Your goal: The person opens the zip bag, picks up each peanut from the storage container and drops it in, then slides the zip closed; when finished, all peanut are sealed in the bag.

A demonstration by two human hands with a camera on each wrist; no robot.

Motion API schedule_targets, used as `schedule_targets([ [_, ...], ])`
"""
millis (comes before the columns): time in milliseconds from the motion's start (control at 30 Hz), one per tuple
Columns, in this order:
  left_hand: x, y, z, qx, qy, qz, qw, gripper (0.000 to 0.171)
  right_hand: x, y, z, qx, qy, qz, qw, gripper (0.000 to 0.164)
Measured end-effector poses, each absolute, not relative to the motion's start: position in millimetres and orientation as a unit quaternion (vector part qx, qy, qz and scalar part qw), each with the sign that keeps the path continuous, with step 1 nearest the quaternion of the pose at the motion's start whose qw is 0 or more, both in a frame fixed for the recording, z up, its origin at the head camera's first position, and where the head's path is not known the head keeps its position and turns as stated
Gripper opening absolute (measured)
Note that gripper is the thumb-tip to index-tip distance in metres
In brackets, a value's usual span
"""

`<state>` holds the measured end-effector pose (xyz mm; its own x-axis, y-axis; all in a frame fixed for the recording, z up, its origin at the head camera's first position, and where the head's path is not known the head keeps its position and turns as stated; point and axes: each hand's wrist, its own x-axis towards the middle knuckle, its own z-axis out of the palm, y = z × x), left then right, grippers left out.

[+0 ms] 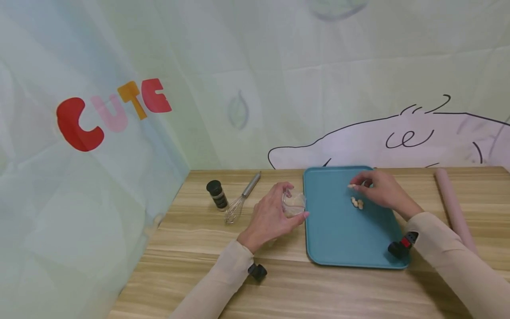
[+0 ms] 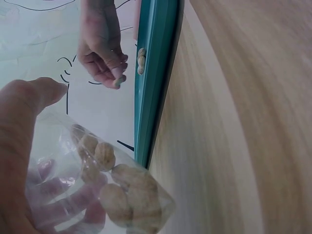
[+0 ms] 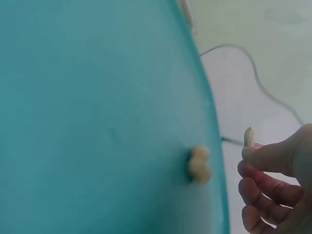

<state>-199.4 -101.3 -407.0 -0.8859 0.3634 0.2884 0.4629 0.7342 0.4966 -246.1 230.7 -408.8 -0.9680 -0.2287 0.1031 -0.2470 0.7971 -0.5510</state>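
My left hand [image 1: 275, 210] holds a clear plastic bag [image 1: 294, 204] just beside the tray's left edge. Several unshelled peanuts [image 2: 136, 195] show through the bag in the left wrist view. Over the upper right of the blue tray [image 1: 334, 239], my right hand [image 1: 376, 188] pinches a single peanut [image 3: 249, 137] between thumb and fingertips, raised above the surface. Two more peanuts [image 1: 357, 203] lie close together on the tray, just below the right hand.
A whisk [image 1: 244, 199] and a black-capped seasoning bottle [image 1: 217, 195] are on the wooden table [image 1: 303, 292] to the left. At the right lies a long pinkish roll [image 1: 454, 206]. A printed cloth [image 1: 247, 79] hangs behind the table.
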Motion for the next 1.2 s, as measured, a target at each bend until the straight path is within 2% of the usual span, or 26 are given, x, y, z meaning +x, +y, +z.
schedule_targets([
  [500, -200, -100, -409, -0.218, -0.928, -0.292, 0.079, 0.077, -228, 176, -372, 0.168, -0.925, 0.337, 0.041, 0.017],
  [900, -200, -102, -408, -0.221, -0.925, -0.298, 0.077, 0.077, -218, 127, -366, 0.254, -0.893, 0.369, 0.046, 0.014],
  [1200, -200, -103, -408, -0.229, -0.924, -0.295, 0.087, 0.077, -215, 123, -368, 0.265, -0.884, 0.382, 0.042, 0.014],
])
